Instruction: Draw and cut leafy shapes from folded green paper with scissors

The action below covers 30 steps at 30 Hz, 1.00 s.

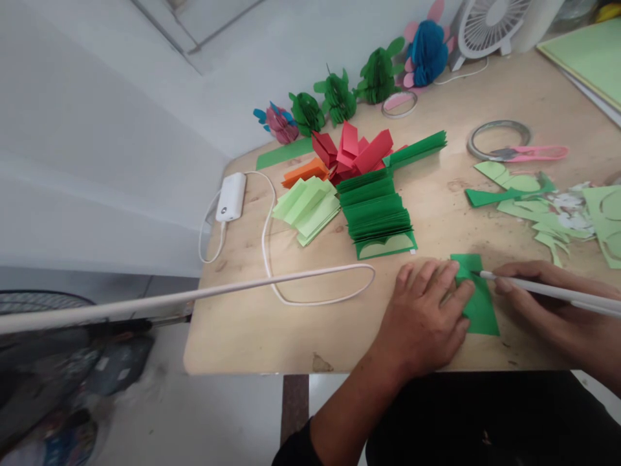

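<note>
The left hand (431,310) is lying palm down with its fingers slightly spread, pressing on the left side of a green paper piece (484,314). The right hand (548,310) is pinching a white pen (548,285) between thumb and fingers, its dark tip resting on or just over the paper's far part. The paper is lying flat near the table's front edge; it is showing a plain, vivid green, straight far and near edges and a slanting right side. A darker patch is showing around the tip, whether shadow or fold I cannot tell.

Just beyond the left hand, a pleated green stack (376,210) is bearing a pale scalloped piece (387,246) at its near end. Light-green folded paper (310,207) is lying beside it, and red folded strips (356,152) are fanning out behind. Pale-green scraps (548,213) and pink-handled scissors (541,153) are lying beyond the right hand.
</note>
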Each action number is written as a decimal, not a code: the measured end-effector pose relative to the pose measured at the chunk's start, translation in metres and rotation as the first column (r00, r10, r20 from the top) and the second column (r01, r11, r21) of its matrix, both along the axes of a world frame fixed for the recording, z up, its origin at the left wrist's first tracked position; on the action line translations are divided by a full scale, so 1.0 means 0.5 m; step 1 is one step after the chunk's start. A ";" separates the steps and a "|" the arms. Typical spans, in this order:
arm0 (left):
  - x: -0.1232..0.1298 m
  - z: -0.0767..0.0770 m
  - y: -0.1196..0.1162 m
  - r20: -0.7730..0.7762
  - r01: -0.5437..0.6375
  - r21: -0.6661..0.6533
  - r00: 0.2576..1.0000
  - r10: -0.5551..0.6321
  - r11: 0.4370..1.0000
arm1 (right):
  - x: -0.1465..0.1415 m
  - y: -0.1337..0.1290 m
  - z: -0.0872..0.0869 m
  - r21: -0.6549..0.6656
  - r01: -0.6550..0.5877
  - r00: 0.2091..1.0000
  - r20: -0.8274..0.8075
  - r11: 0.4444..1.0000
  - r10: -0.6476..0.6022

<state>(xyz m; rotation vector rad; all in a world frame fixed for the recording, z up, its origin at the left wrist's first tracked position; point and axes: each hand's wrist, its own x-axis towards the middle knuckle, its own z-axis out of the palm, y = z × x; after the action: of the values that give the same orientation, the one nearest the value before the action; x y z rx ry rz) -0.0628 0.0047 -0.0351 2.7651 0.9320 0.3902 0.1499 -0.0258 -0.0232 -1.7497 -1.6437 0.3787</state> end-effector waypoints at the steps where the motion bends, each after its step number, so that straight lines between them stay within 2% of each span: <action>1: 0.000 0.000 0.000 -0.001 0.000 -0.001 1.000 0.000 1.000 | 0.001 -0.001 -0.001 0.000 0.006 1.000 -0.004 1.000 -0.006; 10: 0.001 -0.003 0.001 0.004 0.001 -0.005 1.000 -0.001 1.000 | 0.008 -0.011 -0.020 -0.022 0.031 0.999 -0.021 0.999 -0.032; 30: 0.000 -0.004 -0.002 -0.011 -0.001 0.006 1.000 0.002 1.000 | 0.001 -0.012 0.002 -0.008 0.023 0.999 -0.049 1.000 -0.023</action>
<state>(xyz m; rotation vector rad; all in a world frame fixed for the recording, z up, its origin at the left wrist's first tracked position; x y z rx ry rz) -0.0626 0.0038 -0.0372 2.7748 0.9370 0.3790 0.1505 -0.0317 -0.0220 -1.7499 -1.5881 0.4146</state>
